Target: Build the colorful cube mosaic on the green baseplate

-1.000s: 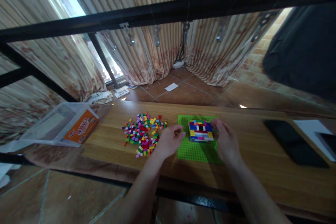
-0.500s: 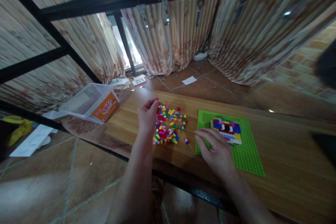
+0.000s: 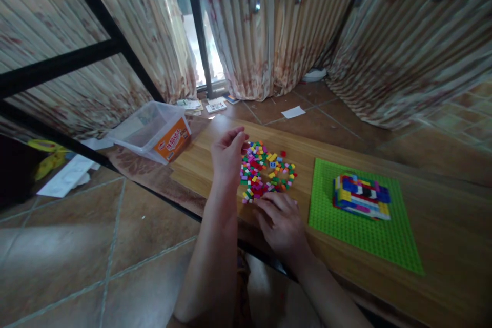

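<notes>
A loose pile of small coloured building bricks (image 3: 255, 166) lies on the wooden table. At its left edge is my left hand (image 3: 228, 156), its fingers curled towards the bricks; anything between the fingertips is hidden. My right hand (image 3: 282, 223) reaches in low over the near edge of the pile, palm down, its fingers bent but apart, with the fingertips among the bricks. To the right, a block built of multicoloured bricks (image 3: 361, 197) stands on a green studded baseplate (image 3: 369, 241), with neither hand on it.
A clear plastic box (image 3: 149, 133) with an orange label stands at the table's left end. Black metal bars (image 3: 103, 20) cross the upper left. Behind the table hang striped curtains (image 3: 246, 46), and a white sheet (image 3: 293, 112) lies on the tiled floor.
My view has turned left. Both hands have gone from beside the brick-built block to the loose pile, the left first and the right after it. The block stays on the baseplate.
</notes>
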The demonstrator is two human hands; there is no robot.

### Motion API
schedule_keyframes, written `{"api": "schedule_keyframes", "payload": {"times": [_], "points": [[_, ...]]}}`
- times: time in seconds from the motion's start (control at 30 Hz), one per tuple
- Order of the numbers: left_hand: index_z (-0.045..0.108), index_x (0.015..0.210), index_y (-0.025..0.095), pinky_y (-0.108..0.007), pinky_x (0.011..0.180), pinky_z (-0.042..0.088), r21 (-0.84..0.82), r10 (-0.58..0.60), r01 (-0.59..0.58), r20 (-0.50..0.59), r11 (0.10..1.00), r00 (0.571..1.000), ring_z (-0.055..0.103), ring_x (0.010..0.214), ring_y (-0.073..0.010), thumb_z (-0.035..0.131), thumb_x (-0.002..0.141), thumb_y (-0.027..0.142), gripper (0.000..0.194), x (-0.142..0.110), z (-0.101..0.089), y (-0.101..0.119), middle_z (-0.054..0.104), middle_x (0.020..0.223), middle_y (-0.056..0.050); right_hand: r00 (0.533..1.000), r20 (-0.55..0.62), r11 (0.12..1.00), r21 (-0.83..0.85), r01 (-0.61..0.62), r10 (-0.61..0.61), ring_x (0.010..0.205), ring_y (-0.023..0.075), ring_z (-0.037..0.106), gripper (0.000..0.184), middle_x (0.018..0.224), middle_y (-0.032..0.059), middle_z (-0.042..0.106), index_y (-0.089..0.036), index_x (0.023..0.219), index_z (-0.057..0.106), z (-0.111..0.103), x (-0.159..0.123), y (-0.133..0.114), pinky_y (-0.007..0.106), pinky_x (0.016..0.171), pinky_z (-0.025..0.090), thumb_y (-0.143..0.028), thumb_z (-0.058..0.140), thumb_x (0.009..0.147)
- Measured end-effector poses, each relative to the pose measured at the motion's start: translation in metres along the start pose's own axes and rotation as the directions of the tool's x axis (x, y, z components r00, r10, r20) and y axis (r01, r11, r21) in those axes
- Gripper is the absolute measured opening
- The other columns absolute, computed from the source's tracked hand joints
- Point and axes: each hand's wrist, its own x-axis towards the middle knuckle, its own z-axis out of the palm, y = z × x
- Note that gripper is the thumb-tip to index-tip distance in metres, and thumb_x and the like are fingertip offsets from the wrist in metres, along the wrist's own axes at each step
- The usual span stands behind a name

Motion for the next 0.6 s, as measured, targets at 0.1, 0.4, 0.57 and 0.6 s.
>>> {"api": "schedule_keyframes", "payload": {"times": [0.1, 0.4, 0.57, 0.6], "points": [[0.072, 0.092, 0.015, -0.019, 0.058, 0.044, -0.006, 0.0, -0.001, -0.017, 1.0, 1.0, 0.057, 0.058, -0.0063, 0.07, 0.072, 0.026, 0.023, 0.0, -0.004, 0.001, 0.067, 0.074, 0.0, 1.0, -0.013, 0.999, -0.045, -0.028, 0.028, 0.093, 0.0245, 0.058, 0.014, 0.102, 0.0076, 0.067, -0.023, 0.1, 0.07, 0.01, 0.002, -0.006, 0.041, 0.08, 0.047, -0.021, 0.06, 0.09], [0.072, 0.09, 0.013, -0.018, 0.054, 0.042, -0.077, -0.022, 0.019, -0.035, 0.997, 0.999, 0.056, 0.055, -0.0052, 0.073, 0.068, 0.028, 0.027, 0.007, -0.017, 0.006, 0.067, 0.073, 0.0, 0.998, -0.035, 0.993, -0.11, -0.046, 0.042, 0.09, 0.023, 0.056, 0.01, 0.094, 0.0058, 0.066, -0.024, 0.087, 0.069, 0.017, 0.009, -0.009, 0.039, 0.079, 0.044, -0.022, 0.061, 0.092], [0.072, 0.09, 0.013, -0.019, 0.056, 0.043, -0.058, -0.012, 0.008, -0.062, 0.998, 0.998, 0.056, 0.056, -0.0058, 0.075, 0.067, 0.032, 0.03, 0.008, -0.02, 0.007, 0.068, 0.074, -0.001, 0.997, -0.051, 0.993, -0.1, -0.054, 0.049, 0.089, 0.0226, 0.056, 0.012, 0.093, 0.0051, 0.066, -0.024, 0.084, 0.068, 0.02, 0.01, -0.01, 0.039, 0.079, 0.044, -0.018, 0.06, 0.091], [0.072, 0.09, 0.014, -0.019, 0.056, 0.043, -0.054, -0.01, 0.007, -0.063, 0.999, 0.998, 0.057, 0.056, -0.0059, 0.076, 0.066, 0.033, 0.031, 0.008, -0.02, 0.008, 0.068, 0.075, -0.001, 0.997, -0.057, 0.994, -0.091, -0.059, 0.054, 0.089, 0.0226, 0.057, 0.012, 0.093, 0.005, 0.067, -0.024, 0.084, 0.067, 0.021, 0.01, -0.01, 0.039, 0.079, 0.044, -0.017, 0.06, 0.091]]}}
